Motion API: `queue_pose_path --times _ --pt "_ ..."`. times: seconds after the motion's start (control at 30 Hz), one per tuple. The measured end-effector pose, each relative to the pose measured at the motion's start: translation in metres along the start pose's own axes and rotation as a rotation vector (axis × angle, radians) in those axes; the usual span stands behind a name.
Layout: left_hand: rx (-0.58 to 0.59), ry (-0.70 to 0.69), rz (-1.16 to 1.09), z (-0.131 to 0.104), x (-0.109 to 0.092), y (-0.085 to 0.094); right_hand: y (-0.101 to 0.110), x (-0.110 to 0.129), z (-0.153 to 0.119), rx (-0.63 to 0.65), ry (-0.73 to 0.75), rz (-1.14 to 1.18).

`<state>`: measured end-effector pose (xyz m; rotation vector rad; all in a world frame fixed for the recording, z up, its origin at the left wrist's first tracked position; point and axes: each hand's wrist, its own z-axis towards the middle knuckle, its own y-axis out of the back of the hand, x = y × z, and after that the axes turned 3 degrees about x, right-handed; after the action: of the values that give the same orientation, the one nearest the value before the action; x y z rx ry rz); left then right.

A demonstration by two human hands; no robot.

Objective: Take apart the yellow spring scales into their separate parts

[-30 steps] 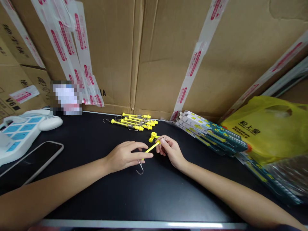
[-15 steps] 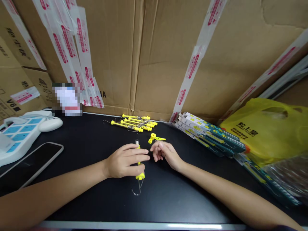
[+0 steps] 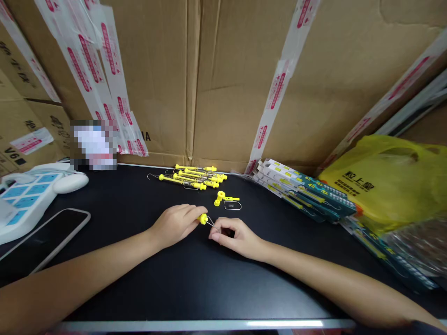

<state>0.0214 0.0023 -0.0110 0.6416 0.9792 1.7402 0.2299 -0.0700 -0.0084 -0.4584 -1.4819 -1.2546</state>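
Observation:
My left hand (image 3: 178, 225) is wrapped round a yellow spring tool (image 3: 203, 218), whose yellow end and wire hook stick out to the right. The tool's body is hidden in the palm. My right hand (image 3: 238, 237) pinches the wire hook (image 3: 211, 224) at its tip between thumb and fingers. Just beyond the hands lie small yellow caps (image 3: 220, 196), a thin yellow piece (image 3: 231, 199) and a bent wire with a small spring (image 3: 233, 205). Several similar yellow tools with hooks (image 3: 190, 177) lie in a pile farther back.
A power strip (image 3: 31, 190) and a phone (image 3: 45, 242) lie at left. Stacked printed packages (image 3: 303, 190) and a yellow plastic bag (image 3: 391, 181) are at right. Cardboard (image 3: 230, 93) stands behind the black table (image 3: 181, 288).
The tool has turned from pointing its hook toward me to pointing it right. My right hand has come nearer and closed on the hook, uncovering the bent wire and small spring.

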Motion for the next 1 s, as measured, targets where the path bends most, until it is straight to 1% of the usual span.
queue_pose_path --times 0.1,0.2,0.33,0.43,0.57,0.63,0.77,1.0 --pt "0.003 0.048 -0.024 0.0 -0.002 0.002 0.002 -0.004 0.001 -0.047 -0.015 0.145" --pt "0.02 0.054 -0.037 0.0 -0.003 0.004 0.004 -0.009 0.004 -0.106 -0.007 0.276" --pt "0.043 0.045 -0.009 -0.001 -0.004 0.004 0.005 -0.012 0.007 -0.171 -0.008 0.328" --pt "0.072 0.014 -0.015 -0.001 -0.003 0.002 0.006 -0.011 0.009 -0.19 -0.007 0.341" --pt "0.089 -0.11 -0.015 -0.001 -0.004 0.001 0.005 -0.012 0.009 -0.184 -0.019 0.336" --pt "0.094 -0.139 -0.014 -0.001 -0.004 0.001 0.004 -0.013 0.01 -0.169 -0.03 0.328" --pt "0.113 -0.14 0.012 -0.001 -0.005 0.001 0.003 -0.012 0.009 -0.115 -0.024 0.32" --pt "0.216 -0.13 -0.028 0.001 -0.004 0.0 -0.002 -0.007 0.005 -0.042 -0.002 0.19"
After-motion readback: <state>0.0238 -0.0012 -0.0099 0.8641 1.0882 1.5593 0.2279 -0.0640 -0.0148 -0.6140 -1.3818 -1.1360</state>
